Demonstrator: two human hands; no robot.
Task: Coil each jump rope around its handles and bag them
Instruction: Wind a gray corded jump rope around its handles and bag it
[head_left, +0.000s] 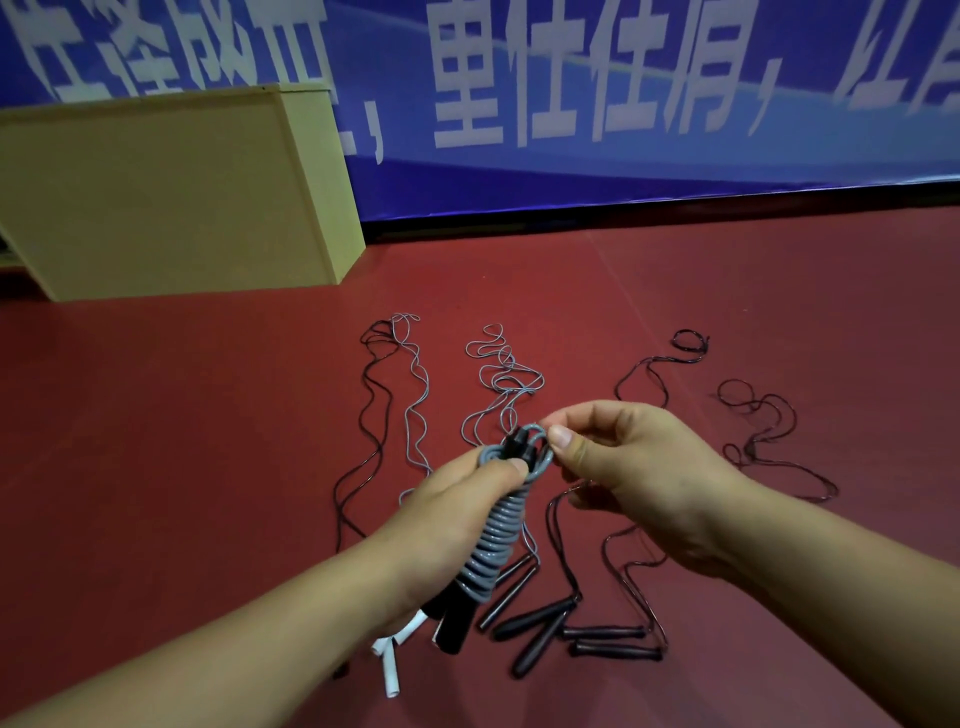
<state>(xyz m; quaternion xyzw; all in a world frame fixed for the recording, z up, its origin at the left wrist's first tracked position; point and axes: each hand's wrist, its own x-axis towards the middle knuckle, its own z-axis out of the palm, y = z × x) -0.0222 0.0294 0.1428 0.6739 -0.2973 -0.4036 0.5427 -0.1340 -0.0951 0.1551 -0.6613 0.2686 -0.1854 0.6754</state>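
Banner lettering (571, 78) blurred, cut off; left hand (457, 499) hides handles.

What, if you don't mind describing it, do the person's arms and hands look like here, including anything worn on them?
Both forearms are bare as far as the frame shows, with no sleeve in view. The left hand and the right hand wear no gloves, and no rings, watch or wristband can be seen. The fingernails that show are short and unpainted. No markings or cables appear on either arm.

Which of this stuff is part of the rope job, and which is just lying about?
Job:
- grey rope, coiled on black handles, gripped by left hand; right hand pinches its end
- loose ropes on floor

Lying about:
- wooden box
- blue banner
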